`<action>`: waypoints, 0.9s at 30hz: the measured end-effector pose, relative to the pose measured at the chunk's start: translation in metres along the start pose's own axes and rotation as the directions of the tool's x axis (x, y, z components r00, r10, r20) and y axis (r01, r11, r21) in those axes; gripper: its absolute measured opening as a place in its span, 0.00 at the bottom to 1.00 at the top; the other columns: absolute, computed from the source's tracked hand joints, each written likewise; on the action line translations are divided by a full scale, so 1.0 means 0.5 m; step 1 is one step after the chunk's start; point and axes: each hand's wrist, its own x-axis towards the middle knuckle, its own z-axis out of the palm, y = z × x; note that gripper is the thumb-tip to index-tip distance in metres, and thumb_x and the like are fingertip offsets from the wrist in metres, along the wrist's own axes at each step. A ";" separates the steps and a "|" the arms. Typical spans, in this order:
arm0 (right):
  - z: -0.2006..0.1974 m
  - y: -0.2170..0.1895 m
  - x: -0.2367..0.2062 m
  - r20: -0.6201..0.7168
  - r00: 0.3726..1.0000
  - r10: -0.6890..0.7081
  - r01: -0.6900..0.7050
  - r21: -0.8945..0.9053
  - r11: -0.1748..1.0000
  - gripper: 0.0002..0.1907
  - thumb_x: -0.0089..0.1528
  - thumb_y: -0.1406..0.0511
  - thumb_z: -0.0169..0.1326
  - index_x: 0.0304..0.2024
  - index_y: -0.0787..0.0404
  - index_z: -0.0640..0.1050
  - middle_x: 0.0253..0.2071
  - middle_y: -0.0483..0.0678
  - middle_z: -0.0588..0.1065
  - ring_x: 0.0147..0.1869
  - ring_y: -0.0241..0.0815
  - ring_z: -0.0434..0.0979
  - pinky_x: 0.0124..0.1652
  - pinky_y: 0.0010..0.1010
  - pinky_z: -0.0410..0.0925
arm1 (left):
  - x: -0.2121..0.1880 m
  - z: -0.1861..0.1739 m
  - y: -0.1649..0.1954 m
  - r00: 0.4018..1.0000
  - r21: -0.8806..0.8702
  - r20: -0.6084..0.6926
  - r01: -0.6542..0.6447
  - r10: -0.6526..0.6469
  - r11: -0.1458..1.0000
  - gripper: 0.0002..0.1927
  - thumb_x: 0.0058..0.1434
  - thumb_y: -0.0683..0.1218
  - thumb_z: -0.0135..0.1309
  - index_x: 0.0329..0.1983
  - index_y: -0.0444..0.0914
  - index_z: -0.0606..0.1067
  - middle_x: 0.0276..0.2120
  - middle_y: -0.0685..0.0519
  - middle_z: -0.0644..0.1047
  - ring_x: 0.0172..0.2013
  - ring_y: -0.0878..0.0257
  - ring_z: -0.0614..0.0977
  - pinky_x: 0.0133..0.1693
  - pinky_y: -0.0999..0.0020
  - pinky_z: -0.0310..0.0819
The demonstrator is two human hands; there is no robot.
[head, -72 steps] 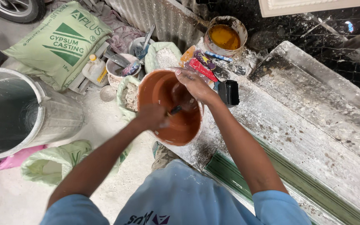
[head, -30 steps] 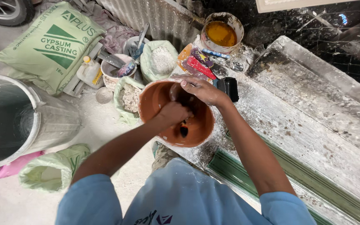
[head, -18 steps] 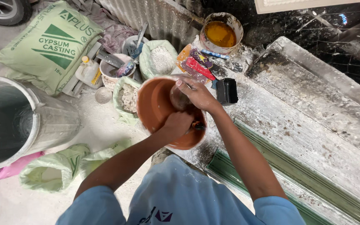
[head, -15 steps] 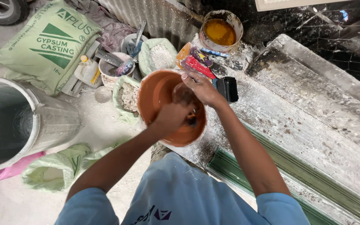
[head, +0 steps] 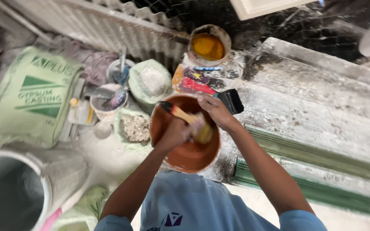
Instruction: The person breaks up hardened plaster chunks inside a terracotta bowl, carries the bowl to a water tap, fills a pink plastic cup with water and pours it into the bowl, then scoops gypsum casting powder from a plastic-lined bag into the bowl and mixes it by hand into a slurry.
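I see my left hand (head: pixel 177 131) closed around a brush (head: pixel 185 116) inside the orange bowl (head: pixel 189 154), its handle blurred. My right hand (head: pixel 216 112) grips the bowl's far rim, fingers curled over it.

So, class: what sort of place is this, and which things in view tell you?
Probably a plaster-casting workshop, outdoors or in a yard: a green sack of casting plaster, open tubs of white powder, a dust-caked workbench, and an orange mixing bowl.

A plaster-casting workshop, dusty white throughout. Left of the orange mixing bowl (head: pixel 187 149) lie a green plaster sack (head: pixel 28 98) and powder-filled tubs (head: pixel 150 81); right, a crusted workbench (head: pixel 317 107)
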 end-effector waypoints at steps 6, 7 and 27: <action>-0.079 0.087 -0.156 -0.149 0.898 0.413 -0.380 0.206 0.902 0.37 0.68 0.48 0.46 0.75 0.57 0.57 0.70 0.55 0.64 0.72 0.49 0.62 0.66 0.46 0.60 | 0.166 -0.149 0.103 0.940 -0.213 -0.313 -0.209 0.136 0.954 0.14 0.71 0.52 0.55 0.43 0.36 0.79 0.28 0.58 0.75 0.25 0.71 0.73 0.27 0.74 0.68; -0.074 0.102 -0.188 -0.226 0.746 0.626 -0.621 0.100 0.777 0.38 0.69 0.49 0.49 0.76 0.55 0.53 0.70 0.57 0.61 0.74 0.54 0.56 0.67 0.52 0.56 | 0.205 -0.161 0.107 0.946 -0.236 -0.306 -0.185 0.107 0.954 0.13 0.69 0.52 0.54 0.47 0.39 0.80 0.30 0.59 0.75 0.28 0.72 0.74 0.29 0.75 0.71; 0.069 0.190 -0.588 -0.567 0.401 0.720 0.011 0.788 0.615 0.31 0.62 0.65 0.48 0.68 0.65 0.61 0.51 0.60 0.73 0.49 0.51 0.74 0.34 0.41 0.68 | 0.680 -0.007 0.124 0.936 -0.139 -0.307 -0.225 0.174 0.964 0.10 0.69 0.42 0.49 0.49 0.31 0.73 0.43 0.48 0.79 0.42 0.56 0.79 0.46 0.60 0.76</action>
